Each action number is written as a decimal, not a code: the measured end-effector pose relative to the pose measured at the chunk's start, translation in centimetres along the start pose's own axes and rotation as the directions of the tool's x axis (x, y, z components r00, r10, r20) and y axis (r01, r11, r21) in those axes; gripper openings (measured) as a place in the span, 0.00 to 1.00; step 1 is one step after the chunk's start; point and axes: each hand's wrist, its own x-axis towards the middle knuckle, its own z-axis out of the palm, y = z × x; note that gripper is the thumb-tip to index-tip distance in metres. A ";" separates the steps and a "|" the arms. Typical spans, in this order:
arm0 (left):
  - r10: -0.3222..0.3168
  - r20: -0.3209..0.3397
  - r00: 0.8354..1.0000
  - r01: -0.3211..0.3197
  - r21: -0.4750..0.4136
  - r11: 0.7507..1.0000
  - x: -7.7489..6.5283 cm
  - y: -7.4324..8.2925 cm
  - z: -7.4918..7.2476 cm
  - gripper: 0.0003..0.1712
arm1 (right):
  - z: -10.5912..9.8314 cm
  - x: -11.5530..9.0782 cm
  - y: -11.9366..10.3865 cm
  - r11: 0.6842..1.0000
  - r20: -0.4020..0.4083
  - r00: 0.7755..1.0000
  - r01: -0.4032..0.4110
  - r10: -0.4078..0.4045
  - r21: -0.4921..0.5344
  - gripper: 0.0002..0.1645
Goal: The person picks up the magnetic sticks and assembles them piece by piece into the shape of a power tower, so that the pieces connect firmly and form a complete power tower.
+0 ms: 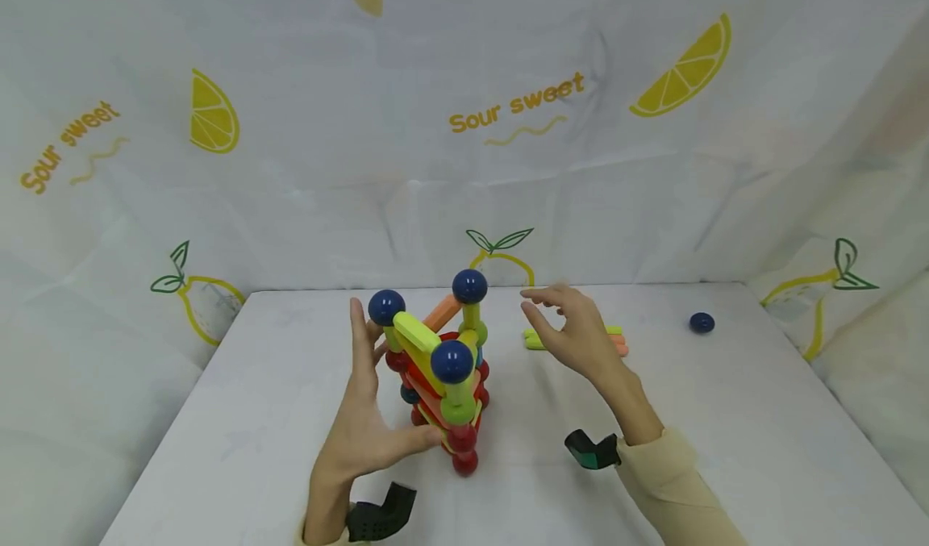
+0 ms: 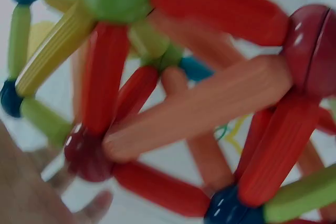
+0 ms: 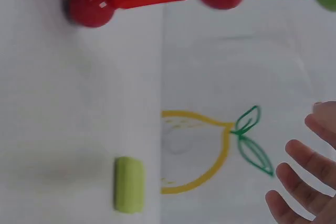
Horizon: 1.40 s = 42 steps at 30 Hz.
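Observation:
A tall toy structure of magnetic rods and balls (image 1: 459,407) stands on the table, left of centre, topped by three dark blue balls (image 1: 470,286). Along its left side my left hand (image 1: 366,441) is spread, the thumb at the front lower balls and the index finger pointing up; other fingers are partly hidden behind it. Up close in the left wrist view, its fingers lie beside a dark red ball (image 2: 89,153); firm contact cannot be made out. To the right of the structure, my right hand (image 1: 576,336) hovers with loosely bent fingers, holding nothing.
Behind the right hand lie a few lime rods (image 1: 535,342) and orange rods (image 1: 619,344). A loose dark blue ball (image 1: 701,323) sits farther right on the white table (image 1: 232,449). A white cloth with lemon prints (image 1: 327,167) hangs behind the table's back edge.

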 end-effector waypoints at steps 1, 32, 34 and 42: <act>-0.035 0.008 0.999 0.035 0.018 0.999 0.0 0.2 0.5 0.83 | 0.6 -0.1 0.8 0.999 0.041 0.999 -0.022 0.024 -0.045 0.15; 0.104 0.202 0.974 -0.084 -0.104 0.991 0.6 -0.7 0.5 0.66 | -0.3 0.4 0.7 1.000 0.207 0.978 0.019 -0.017 -0.008 0.18; 0.098 0.221 0.970 -0.066 -0.147 0.987 0.5 -0.8 0.6 0.61 | -1.9 1.1 -1.7 0.997 0.105 0.991 0.073 -0.077 0.040 0.19; 0.042 0.267 0.963 0.056 -0.348 0.936 0.9 -0.7 1.4 0.44 | -6.3 1.6 -11.5 0.889 -0.128 0.934 0.358 -0.334 0.286 0.23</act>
